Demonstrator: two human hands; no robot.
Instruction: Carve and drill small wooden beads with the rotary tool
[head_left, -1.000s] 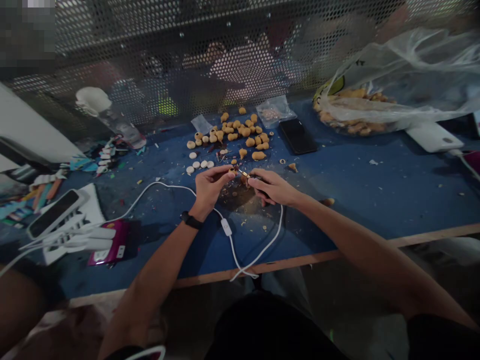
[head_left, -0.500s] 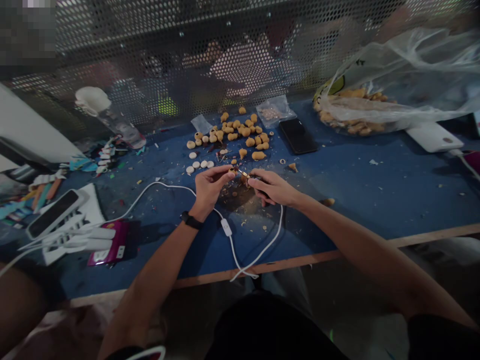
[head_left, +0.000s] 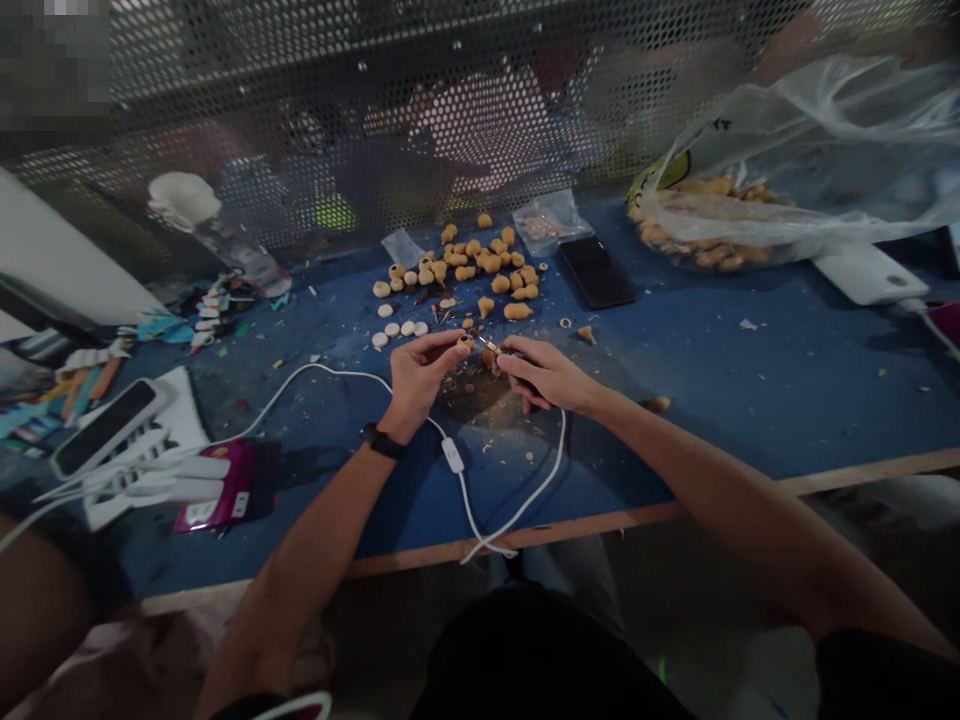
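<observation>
Head view: blue tabletop (head_left: 750, 385)
Left hand (head_left: 418, 380): fingertips pinch round hollowed tan piece (head_left: 466, 343)
Right hand (head_left: 546, 376): fingers wrap black-handled brass-collared tool (head_left: 491, 347), tip beside piece

L hand (head_left: 417, 378): tan pc (head_left: 466, 343), R hand (head_left: 551, 377): tool (head_left: 490, 346)

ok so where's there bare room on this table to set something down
Widest patch: the blue table between the plastic bag and right forearm, just scattered scraps there. A smaller one lies between the purple box and left forearm. Crowded: small gourds behind the left hand and right hand, white plugs at the left end.
</observation>
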